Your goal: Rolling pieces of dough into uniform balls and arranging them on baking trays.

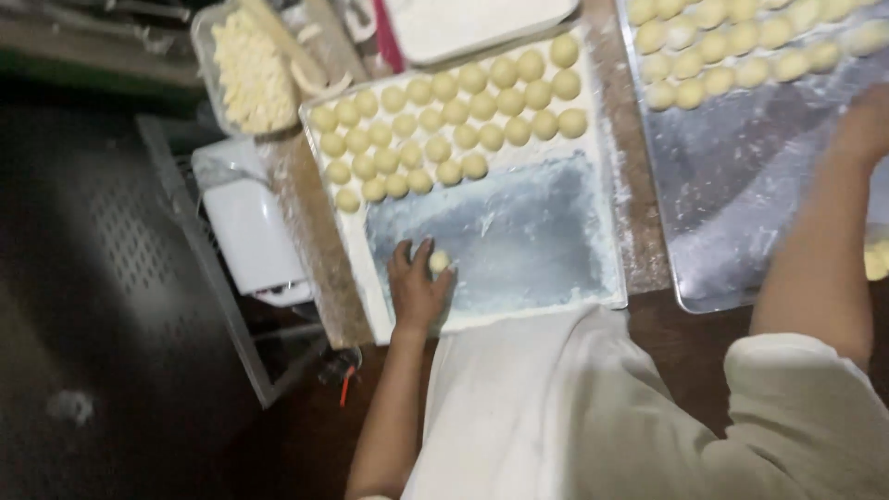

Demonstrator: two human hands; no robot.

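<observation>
Pinches a small pale-yellow round dough ball (439, 261) with the left hand (417, 289), fingertips closed around it, thumb on one side and fingers on the other. Ball low over, or touching, the bare floured part of the white rectangular tray (556, 268), near its lower left corner; cannot tell which. Well apart from the rows of matching pale-yellow dough balls (444, 120) packed across the tray's far half.

Reaches with the right hand (866, 125) over the shiny metal baking sheet (741, 194) on the right, near the edge of view. Blurred there: cannot tell whether the fingers are apart or together, or whether anything is in them. More round dough pieces (732, 46) in rows at the far end of that sheet.

Beyond the white tray, a clear plastic tub of pale shredded pieces (245, 74); to the left, a white boxy appliance (250, 231) below the brown wooden table edge (315, 250). White cloth garment (556, 417) in the foreground.

Risks, as a judgement: soft dough, so likely to dent or flatten under too tight a pinch. Close to the tray's near rim, so liable to roll off toward the garment if let go at a tilt. With attention split between two trays, easy to brush the finished rows with a forearm and push balls together until they stick. Thin flour in patches, so possible sticking to the bare tray.
</observation>
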